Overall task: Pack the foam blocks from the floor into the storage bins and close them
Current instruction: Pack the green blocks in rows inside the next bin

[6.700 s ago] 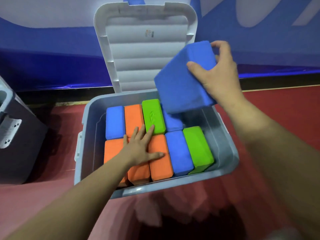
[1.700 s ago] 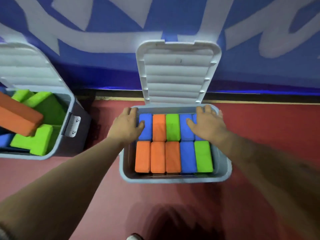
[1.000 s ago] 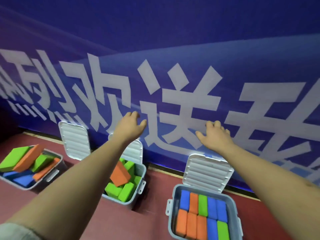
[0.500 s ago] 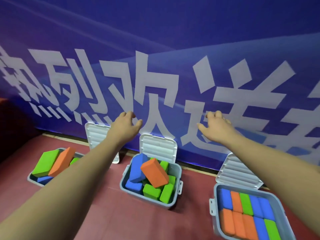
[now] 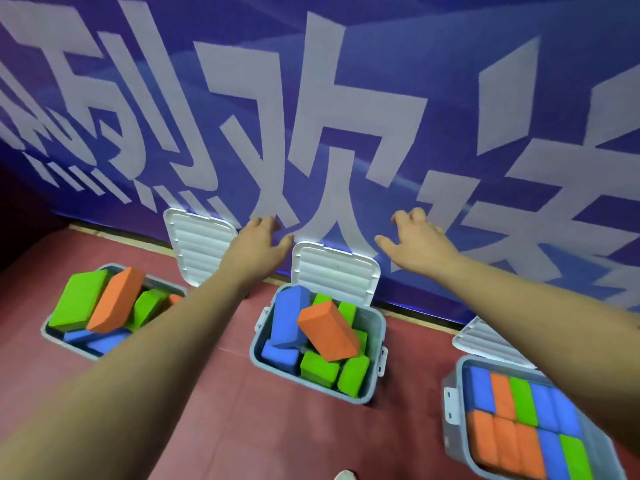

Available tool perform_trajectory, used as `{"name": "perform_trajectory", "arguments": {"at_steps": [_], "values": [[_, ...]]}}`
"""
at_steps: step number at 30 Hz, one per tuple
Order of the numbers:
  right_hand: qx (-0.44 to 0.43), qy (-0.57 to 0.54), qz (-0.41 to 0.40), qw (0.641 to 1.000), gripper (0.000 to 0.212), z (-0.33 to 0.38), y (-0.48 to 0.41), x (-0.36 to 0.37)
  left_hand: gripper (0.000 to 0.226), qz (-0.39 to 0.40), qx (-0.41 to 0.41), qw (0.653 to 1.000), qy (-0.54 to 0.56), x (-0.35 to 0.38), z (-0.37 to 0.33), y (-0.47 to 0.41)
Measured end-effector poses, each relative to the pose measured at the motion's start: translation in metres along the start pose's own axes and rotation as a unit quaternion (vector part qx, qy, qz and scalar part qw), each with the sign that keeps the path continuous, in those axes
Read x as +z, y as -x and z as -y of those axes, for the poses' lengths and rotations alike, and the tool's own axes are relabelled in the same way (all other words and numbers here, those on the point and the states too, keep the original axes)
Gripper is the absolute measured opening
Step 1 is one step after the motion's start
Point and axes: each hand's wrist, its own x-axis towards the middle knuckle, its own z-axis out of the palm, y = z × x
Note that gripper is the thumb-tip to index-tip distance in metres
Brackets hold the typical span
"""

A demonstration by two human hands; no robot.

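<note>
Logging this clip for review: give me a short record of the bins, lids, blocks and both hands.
left bin: lid up, blocks heaped loosely
middle bin: lid up, blocks jumbled, orange block tilted on top
right bin: lid up, blocks in neat rows
left hand: open, holding nothing
right hand: open, holding nothing
loose blocks on floor: none in view

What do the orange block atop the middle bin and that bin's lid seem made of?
Orange block: likely foam with a matte finish; dull surface, softly rounded edges. Lid: probably moulded white plastic; stiff raised ribs, slight sheen.
</note>
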Motion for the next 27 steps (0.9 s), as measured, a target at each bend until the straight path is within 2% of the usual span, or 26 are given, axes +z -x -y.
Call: {"name": "perform_trajectory", "arguments": {"at_steps": [8, 13, 19, 22, 27], "values": [[0.029, 0.022, 0.036, 0.999, 0.055, 0.016, -0.045, 0.063, 0.038, 0.081, -0.002, 0.997, 0.008, 0.066, 0.077, -0.060], [0.093, 0.000, 0.051, 0.994, 0.050, 0.029, -0.061, 0.123, 0.033, 0.137, 0.028, 0.990, 0.023, 0.123, 0.125, -0.089], [0.145, -0.018, 0.054, 0.988, 0.050, 0.025, -0.070, 0.237, 0.027, 0.209, 0.049, 0.976, 0.034, 0.229, 0.191, -0.102], [0.146, -0.046, 0.108, 0.982, 0.051, 0.013, -0.065, 0.300, 0.037, 0.246, 0.034, 0.968, 0.029, 0.283, 0.225, -0.097], [0.145, -0.049, 0.140, 0.978, 0.055, -0.018, -0.076, 0.404, 0.034, 0.247, 0.043, 0.968, 0.027, 0.371, 0.259, -0.097]]}}
